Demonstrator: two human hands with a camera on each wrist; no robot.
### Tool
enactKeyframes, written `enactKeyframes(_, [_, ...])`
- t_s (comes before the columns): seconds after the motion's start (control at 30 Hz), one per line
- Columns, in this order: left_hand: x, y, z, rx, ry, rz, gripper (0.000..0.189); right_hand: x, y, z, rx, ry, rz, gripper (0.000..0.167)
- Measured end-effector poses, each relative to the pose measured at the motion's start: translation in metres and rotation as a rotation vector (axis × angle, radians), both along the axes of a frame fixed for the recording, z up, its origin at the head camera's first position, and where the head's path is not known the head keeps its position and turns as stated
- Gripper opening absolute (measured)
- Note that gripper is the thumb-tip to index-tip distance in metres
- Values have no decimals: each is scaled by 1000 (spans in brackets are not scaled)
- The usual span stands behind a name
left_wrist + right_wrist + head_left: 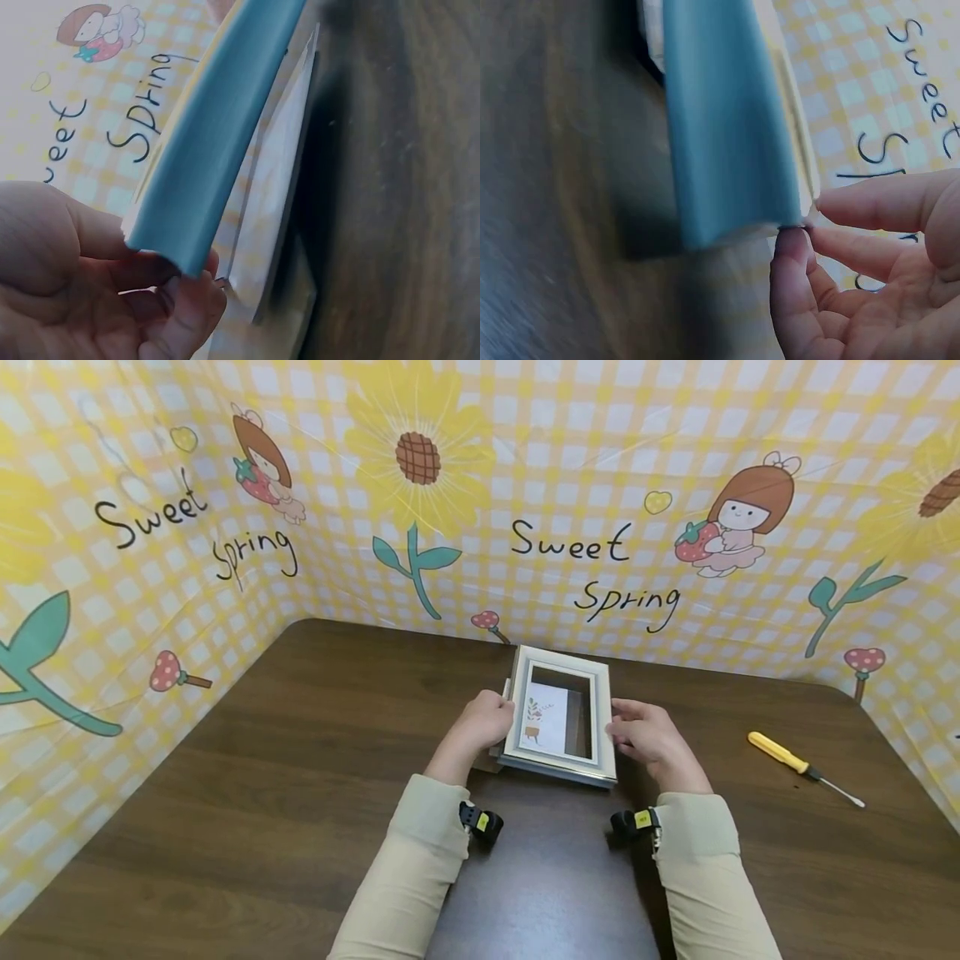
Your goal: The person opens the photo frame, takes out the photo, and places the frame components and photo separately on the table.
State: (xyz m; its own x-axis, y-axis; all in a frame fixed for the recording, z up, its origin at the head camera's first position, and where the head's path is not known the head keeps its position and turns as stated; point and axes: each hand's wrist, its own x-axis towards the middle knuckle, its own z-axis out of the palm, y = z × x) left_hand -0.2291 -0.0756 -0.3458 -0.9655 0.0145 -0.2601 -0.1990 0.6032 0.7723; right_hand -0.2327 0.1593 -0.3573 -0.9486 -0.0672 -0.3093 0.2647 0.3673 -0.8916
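Note:
Both hands hold a rectangular picture frame [602, 714], cream on its face with a blue-grey outer side [217, 127], tilted over the dark table. My left hand [480, 722] grips its left side. On the right side, my right hand [651, 735] pinches the edge between thumb and fingers, as the right wrist view shows at the frame's corner [735, 135]. Through the open middle of the frame, a white card [551, 718] with a printed potted plant is visible. Under the frame in the left wrist view lies a thin pale panel [277, 172], apart from the frame's underside.
A screwdriver [783, 756] with a yellow handle lies on the dark wooden table [262, 760], right of the right hand. Behind the table hangs a yellow checked cloth [300, 477] with flowers and lettering. Black cameras [489, 827] are strapped to both wrists.

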Motion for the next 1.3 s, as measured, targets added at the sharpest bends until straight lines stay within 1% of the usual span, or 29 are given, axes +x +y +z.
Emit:
enactKeyframes(0.13, [-2,9,-3,8,22,-23,46,0,12,4,0,13,11,58])
enactKeyframes(0.23, [-1,17,-5,34,50,-45,48,0,21,7,-9,14,-5,58])
enactKeyframes(0.4, [2,31,-7,67,108,-62,45,0,32,11,-47,6,-50,60])
enactKeyframes(0.47, [3,34,-7,57,133,-68,43,-1,35,12,-54,3,-62,61])
enactKeyframes(0.6, [5,40,-7,42,152,-96,41,-3,39,12,-44,-3,-84,60])
enactKeyframes(0.83, [2,52,-10,63,145,-133,43,-3,49,12,-25,3,-134,60])
enactKeyframes(0.97, [0,63,-7,45,125,-140,43,-1,58,12,-14,9,-144,61])
enactKeyframes(1.03, [0,68,-4,43,104,-146,42,1,64,12,-8,5,-145,61])
enactKeyframes(1.2, [2,86,0,47,62,-202,36,7,81,10,25,-18,-177,63])
enactKeyframes(1.3, [2,96,-2,7,64,-229,34,11,90,9,36,-25,-200,62])
